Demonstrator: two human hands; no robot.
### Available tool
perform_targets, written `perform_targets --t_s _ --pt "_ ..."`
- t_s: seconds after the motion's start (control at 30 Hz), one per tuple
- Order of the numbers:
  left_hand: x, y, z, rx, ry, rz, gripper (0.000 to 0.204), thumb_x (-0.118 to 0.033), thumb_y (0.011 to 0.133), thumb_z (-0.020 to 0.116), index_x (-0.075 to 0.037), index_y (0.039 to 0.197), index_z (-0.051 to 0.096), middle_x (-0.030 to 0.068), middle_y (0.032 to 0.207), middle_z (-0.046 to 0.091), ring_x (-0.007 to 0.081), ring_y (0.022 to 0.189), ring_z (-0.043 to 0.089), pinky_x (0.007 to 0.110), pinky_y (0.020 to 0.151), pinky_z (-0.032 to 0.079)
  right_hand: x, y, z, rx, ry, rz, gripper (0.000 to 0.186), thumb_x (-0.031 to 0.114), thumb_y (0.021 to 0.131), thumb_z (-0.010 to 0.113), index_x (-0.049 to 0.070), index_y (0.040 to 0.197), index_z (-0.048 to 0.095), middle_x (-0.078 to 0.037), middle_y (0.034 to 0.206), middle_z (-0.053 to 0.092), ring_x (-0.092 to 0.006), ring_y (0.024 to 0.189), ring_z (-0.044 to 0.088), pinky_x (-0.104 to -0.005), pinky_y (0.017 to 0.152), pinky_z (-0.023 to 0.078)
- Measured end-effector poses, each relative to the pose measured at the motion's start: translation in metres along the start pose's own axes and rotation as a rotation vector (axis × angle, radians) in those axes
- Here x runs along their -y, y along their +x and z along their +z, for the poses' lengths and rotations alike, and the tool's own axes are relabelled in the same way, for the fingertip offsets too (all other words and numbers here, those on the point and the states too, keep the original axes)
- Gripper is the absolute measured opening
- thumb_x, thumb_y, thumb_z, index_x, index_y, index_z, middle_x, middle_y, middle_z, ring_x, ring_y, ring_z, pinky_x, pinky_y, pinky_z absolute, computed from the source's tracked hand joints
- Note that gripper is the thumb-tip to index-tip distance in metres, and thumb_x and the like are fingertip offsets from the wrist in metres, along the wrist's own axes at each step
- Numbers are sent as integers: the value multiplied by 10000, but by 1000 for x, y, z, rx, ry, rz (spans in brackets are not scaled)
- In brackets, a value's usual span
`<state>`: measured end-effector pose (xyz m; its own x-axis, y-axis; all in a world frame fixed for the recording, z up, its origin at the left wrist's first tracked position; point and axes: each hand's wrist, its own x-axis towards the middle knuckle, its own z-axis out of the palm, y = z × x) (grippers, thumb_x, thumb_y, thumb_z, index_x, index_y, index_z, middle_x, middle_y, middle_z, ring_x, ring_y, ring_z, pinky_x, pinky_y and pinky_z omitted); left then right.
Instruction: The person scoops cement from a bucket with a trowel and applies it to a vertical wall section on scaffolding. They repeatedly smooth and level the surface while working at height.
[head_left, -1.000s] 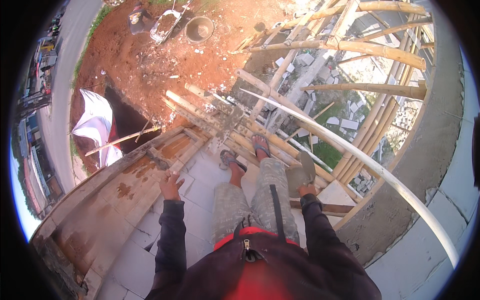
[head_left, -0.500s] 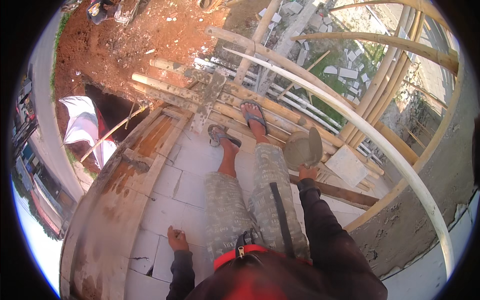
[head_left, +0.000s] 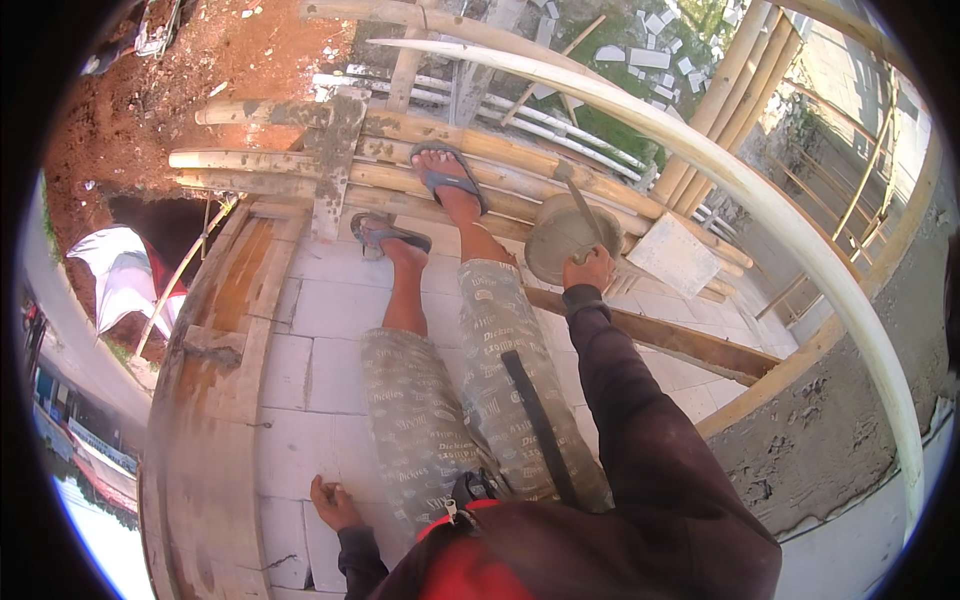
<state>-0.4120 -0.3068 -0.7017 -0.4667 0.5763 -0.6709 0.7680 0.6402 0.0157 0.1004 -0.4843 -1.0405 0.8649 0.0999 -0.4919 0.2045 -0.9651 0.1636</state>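
My right hand [head_left: 588,270] is closed round the handle of a trowel, at the near right rim of a round bucket [head_left: 548,245] holding grey mortar. The trowel's blade [head_left: 588,212] stands nearly edge-on over the bucket; whether its edge touches the mortar I cannot tell. My left hand [head_left: 335,503] hangs low beside my left leg, over pale blocks [head_left: 325,385], fingers loosely bent and apart, with nothing visible in them. My sandalled feet rest by the bamboo poles [head_left: 400,180], left of the bucket.
A pale square slab [head_left: 675,255] lies right of the bucket. Wooden formwork boards [head_left: 215,410] run along the left. A long pale curved pole [head_left: 730,180] arches across the right, before a mortared wall [head_left: 815,430]. Beyond the bamboo, reddish soil [head_left: 250,60] lies far below.
The view has shifted, so most things sit farther left. My right hand has turned the trowel, its blade going from broad side to nearly edge-on over the bucket. My left hand stays low.
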Motion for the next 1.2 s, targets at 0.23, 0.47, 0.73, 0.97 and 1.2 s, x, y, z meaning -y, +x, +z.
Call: perform_targets --t_s 0.23,0.47,0.73,0.97,1.2 --pt "26 9 8 -62 49 80 499 98 804 557 -3 1291 523 65 965 550 147 850 542 280 679 522 -22 16 -11 262 -317 43 338 266 723 682 106 1020 700 -64 1196 647 -254 1231 541 -560 996 366" --pt "-4 -5 16 -110 154 124 296 -53 767 681 -37 1054 610 184 1205 589 391 1100 578 415 932 489 -69 25 -8 408 21 -99 305 109 621 648 -43 884 682 -284 856 679 -470 883 652 -512 783 492" --pt "-2 -6 27 -196 31 181 197 -47 736 695 -84 911 612 165 1217 589 368 1043 614 419 880 514 -51 49 -63 401 213 -380 313 170 715 650 -45 941 671 -290 929 685 -466 989 649 -479 849 512" --pt "12 5 43 -200 -106 105 147 -79 772 654 -85 914 615 172 1229 588 378 1040 612 432 884 513 27 29 -122 299 99 -477 347 208 722 663 -20 983 682 -289 1012 681 -469 1037 628 -503 884 497" --pt "15 23 63 -324 -218 133 113 -119 780 636 -89 888 619 173 1042 625 390 946 619 457 841 507 144 23 -143 336 -172 -717 373 242 713 656 -15 980 689 -291 1017 677 -470 1024 628 -502 898 492"
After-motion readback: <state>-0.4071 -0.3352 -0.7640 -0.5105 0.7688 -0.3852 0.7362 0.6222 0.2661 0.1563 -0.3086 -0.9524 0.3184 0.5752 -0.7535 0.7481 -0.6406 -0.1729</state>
